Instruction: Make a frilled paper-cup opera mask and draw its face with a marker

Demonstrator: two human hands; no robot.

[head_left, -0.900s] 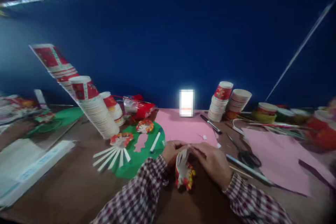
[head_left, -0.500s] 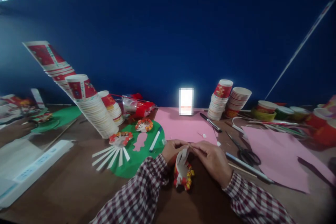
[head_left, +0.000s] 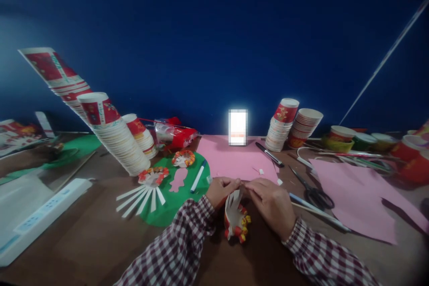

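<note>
Currently, cut cup (head_left: 236, 220): between the wrists, nearer left hand (head_left: 221, 193); strips point away, toward fingertips.
Left hand: pinching strip ends.
Right hand (head_left: 271, 205): pinching there too, fingertips near left's.

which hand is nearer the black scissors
Right. The right hand is left of the black scissors, not touching; the left hand is farther left, past the right.

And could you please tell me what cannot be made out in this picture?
All in the head view:
- Left hand, right hand: whether both pinch the cut paper cup; the hands themselves hide it.
- Bright rectangle: its content, lost to glare and coarse pixels.
- Power strip: its near end, cut off by the left edge.
</note>
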